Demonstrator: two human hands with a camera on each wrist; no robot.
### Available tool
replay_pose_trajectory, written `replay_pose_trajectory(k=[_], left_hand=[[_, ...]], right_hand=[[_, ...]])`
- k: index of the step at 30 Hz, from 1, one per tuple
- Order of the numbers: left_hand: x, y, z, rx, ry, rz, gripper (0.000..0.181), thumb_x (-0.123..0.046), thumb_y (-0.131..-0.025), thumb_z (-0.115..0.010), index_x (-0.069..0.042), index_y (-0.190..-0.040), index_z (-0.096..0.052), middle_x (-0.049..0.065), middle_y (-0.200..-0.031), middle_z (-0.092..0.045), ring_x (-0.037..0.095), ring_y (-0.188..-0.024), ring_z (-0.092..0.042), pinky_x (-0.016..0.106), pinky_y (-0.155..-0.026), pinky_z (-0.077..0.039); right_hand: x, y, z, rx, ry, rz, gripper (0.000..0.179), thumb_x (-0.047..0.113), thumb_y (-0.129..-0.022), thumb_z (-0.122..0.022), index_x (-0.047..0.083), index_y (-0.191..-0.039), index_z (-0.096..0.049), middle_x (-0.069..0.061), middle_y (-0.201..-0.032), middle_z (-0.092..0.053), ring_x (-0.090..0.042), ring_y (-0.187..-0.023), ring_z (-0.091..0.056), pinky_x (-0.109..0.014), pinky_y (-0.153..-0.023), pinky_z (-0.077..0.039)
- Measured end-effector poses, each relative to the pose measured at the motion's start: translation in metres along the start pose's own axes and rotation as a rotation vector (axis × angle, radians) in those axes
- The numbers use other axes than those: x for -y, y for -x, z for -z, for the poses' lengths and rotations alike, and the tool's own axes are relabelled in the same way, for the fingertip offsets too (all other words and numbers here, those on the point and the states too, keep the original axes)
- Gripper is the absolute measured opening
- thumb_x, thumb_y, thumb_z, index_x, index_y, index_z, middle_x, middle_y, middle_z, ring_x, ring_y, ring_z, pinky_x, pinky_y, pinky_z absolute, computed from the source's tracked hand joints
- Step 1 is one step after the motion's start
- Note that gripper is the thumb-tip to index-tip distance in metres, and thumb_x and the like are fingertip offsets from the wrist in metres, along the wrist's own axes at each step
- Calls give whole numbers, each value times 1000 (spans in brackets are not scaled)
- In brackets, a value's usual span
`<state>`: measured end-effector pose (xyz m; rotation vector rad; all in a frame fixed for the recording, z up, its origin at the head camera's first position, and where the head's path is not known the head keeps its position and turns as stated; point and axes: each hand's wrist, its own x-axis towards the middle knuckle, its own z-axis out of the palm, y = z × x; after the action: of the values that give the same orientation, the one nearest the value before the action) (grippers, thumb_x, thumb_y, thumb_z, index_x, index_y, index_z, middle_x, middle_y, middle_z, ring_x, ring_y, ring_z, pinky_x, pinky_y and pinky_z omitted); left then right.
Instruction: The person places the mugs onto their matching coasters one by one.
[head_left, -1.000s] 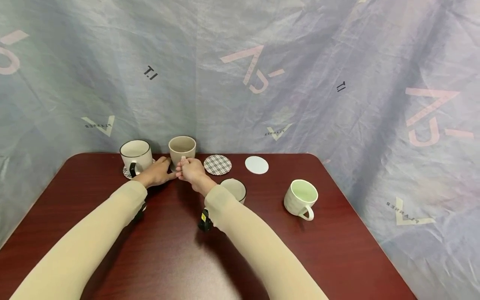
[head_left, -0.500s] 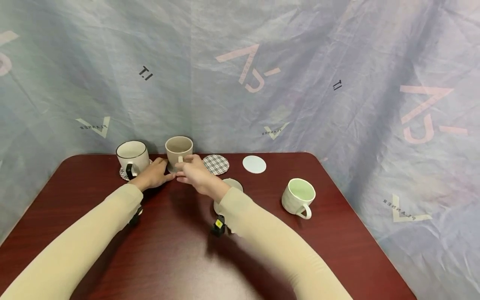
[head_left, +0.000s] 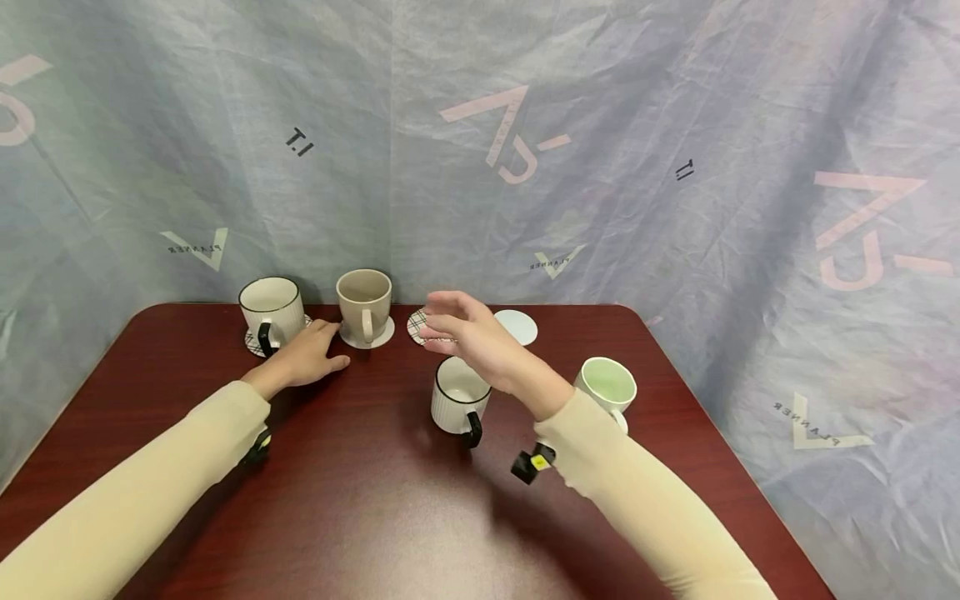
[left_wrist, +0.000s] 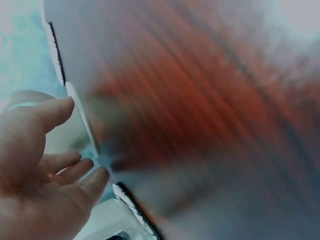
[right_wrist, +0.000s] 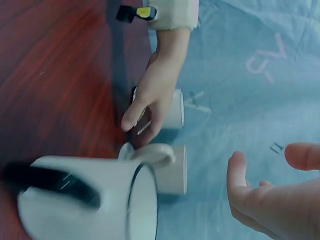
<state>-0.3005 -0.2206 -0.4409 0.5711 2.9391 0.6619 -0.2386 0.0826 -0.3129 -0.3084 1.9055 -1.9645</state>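
Note:
A beige mug (head_left: pixel 357 302) stands upright on a white round coaster (head_left: pixel 386 335) at the back of the table, its handle facing me. My left hand (head_left: pixel 303 354) is beside it with fingers spread and nothing in its grasp, between this mug and a white black-handled mug (head_left: pixel 255 317) on a plaid coaster (head_left: pixel 252 345). My right hand (head_left: pixel 480 337) is in the air with loosely bent fingers, holding nothing. Just below it a second black-handled mug (head_left: pixel 448 410) stands directly on the table; the right wrist view shows this mug (right_wrist: pixel 85 200) up close.
Partly covered by my right hand, another plaid coaster (head_left: pixel 417 327) lies beside a plain white coaster (head_left: pixel 521 327). On the right a green-lined mug (head_left: pixel 609 380) is partly behind my right sleeve. A grey printed cloth (head_left: pixel 390 167) hangs behind the reddish-brown table (head_left: pixel 337 500).
My right hand has left the beige mug's handle and swung right, over the middle mug. The left hand has drawn slightly away from the beige mug, which stays in place.

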Motion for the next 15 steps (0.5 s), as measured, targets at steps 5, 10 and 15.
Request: replay_pose_trajectory(k=[5,10,15], left_hand=[[-6,10,3,-43,30,-23,67,-26,-102,-70,17,-148,-46,41,-146,-49,56,-138,-46,67,-113,-39],[-14,20,6,-95,50,-40,61,-25,-101,-71,14,-143,-51,37,-140,-56,53,-133,-51,67,-108,-42],[-29,31,8,-107,79,-44,50,-23,-101,-72,11,-136,-58,32,-131,-63,50,-127,-56,65,-106,-44]], right_hand=[[-7,23,27,-37,81,51,48,4,-107,-53,1,-154,-43,-20,-153,-46,-42,-135,-59,-38,-110,-53],[-14,36,46,-76,106,93,45,5,-106,-54,1,-151,-47,-22,-150,-48,-44,-132,-60,-39,-109,-53],[-21,51,58,-102,135,123,44,5,-106,-56,1,-149,-49,-20,-145,-52,-39,-124,-64,-45,-108,-54]])
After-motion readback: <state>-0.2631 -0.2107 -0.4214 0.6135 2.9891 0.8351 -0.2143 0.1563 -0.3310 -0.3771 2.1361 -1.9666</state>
